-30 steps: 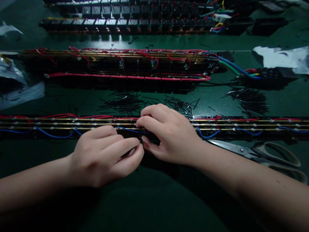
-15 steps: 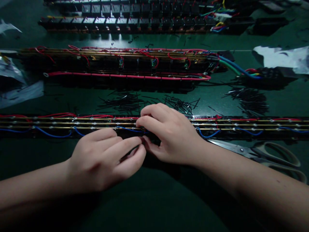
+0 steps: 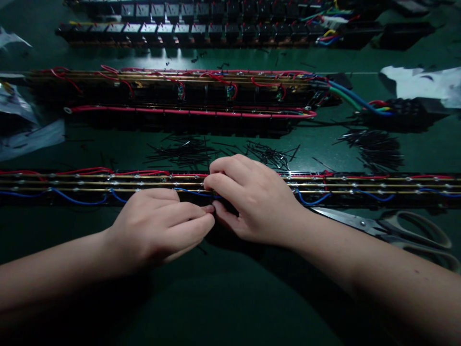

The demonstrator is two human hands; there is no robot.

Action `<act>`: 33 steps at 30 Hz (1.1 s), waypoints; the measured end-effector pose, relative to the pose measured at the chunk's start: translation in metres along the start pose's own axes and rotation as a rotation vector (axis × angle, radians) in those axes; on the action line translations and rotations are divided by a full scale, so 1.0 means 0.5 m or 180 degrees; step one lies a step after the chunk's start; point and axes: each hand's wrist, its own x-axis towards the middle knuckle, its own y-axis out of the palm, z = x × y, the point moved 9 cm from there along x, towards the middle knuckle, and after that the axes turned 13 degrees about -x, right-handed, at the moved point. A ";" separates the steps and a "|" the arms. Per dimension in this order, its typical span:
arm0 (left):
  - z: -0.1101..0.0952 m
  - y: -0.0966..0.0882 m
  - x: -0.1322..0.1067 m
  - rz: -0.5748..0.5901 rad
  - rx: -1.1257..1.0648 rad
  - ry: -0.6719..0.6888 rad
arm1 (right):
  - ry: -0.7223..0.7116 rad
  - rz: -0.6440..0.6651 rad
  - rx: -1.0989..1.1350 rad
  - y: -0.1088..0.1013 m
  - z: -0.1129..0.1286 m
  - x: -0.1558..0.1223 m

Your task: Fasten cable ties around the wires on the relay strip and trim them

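Observation:
A long black assembly with brass rods, red wires and blue wires runs across the view. My right hand is curled over its middle, fingertips on the rods and thumb at the near edge. Beside that thumb, my left hand is closed in a pinch just in front of the assembly. Whatever lies between the left fingertips is hidden or too small to name. The fingertips of both hands almost meet. A blue wire loops from the rods right of my right hand.
Scissors lie by my right forearm. Thin black strips like cable ties are heaped beyond the assembly, one pile at the right. Farther back stand another wired assembly and rows of black blocks. White plastic lies at right.
My left hand's fingers have closed more tightly together, and its fingertips have drawn slightly left of the right thumb. My right hand has stayed almost in place.

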 end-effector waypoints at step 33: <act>-0.025 0.035 0.006 0.0529 0.0860 0.0503 | -0.0070 -0.0137 -0.0255 0.007 0.002 -0.002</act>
